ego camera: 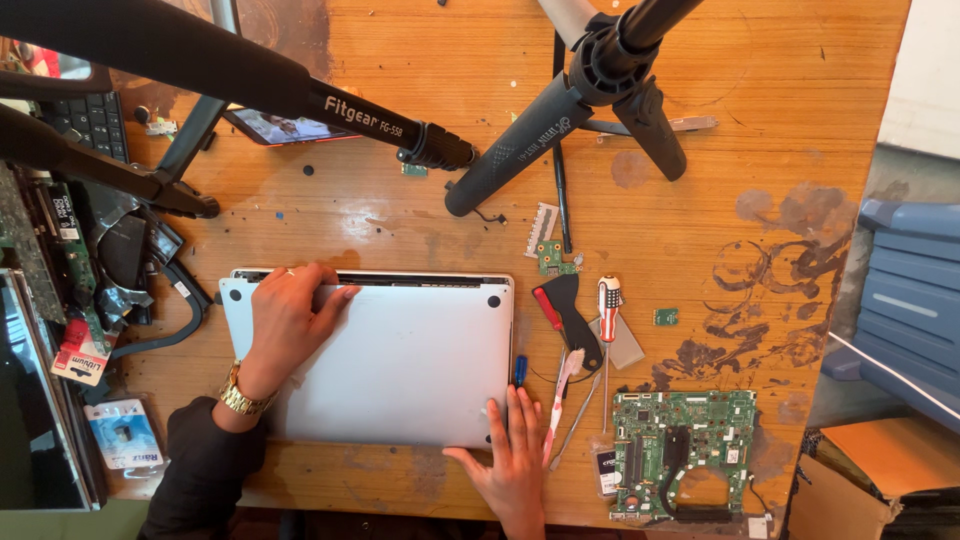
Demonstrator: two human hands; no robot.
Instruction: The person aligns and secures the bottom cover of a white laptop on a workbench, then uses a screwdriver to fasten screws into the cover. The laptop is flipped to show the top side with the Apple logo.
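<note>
Pressing flat, unclenched, on an upturned silver laptop (400,350): left hand (288,318) fingers (335,297) nearing its far edge, right hand (515,455) fingers (512,410) overlapping its near corner.

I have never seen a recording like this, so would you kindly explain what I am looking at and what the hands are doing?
There is one picture, taken by a camera on the person's head, looking down at a wooden table. No machine: these are two bare hands. The left hand rests flat on a silver laptop lying bottom up; the right hand presses its near corner. Neither grips anything. Beside it lie a screwdriver, a green circuit board and black tripod legs.
</note>
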